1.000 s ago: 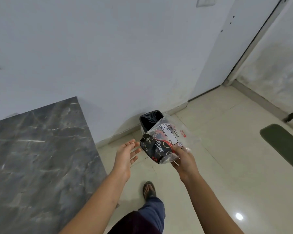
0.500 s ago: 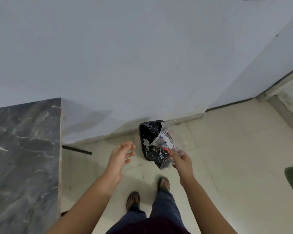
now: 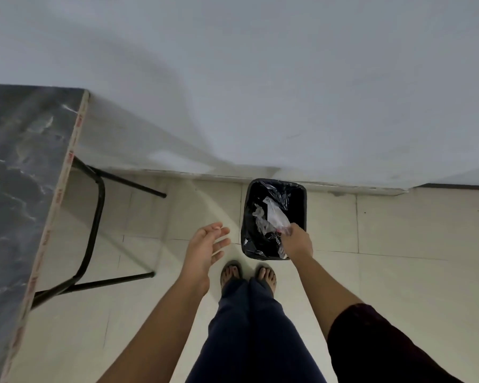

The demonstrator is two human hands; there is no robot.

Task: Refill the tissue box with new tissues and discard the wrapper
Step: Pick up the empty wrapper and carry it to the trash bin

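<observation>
From the head camera, looking straight down: the right hand (image 3: 297, 242) is over the near edge of the small black rectangular waste bin lined with a black plastic bag (image 3: 299, 189), fingers pinched tight on the crumpled clear plastic tissue wrapper with dark and red print (image 3: 275, 217). The wrapper reaches up and away from the hand, across the bin's open mouth, with a pale crumpled bit just beside it inside the liner. The left hand (image 3: 205, 248) hangs off to the side of the bin, palm turned inward, fingers spread and loose, gripping nothing. The bin stands on the pale tiled floor (image 3: 398, 244) right against the skirting of the white wall (image 3: 260, 78). Two sandalled feet (image 3: 248, 275) are planted just short of it, dark blue trousers (image 3: 249, 327) below. On the left, the dark grey marble-patterned tabletop (image 3: 20, 175) sits on its black metal tube legs (image 3: 94, 217), well apart from the bin.
</observation>
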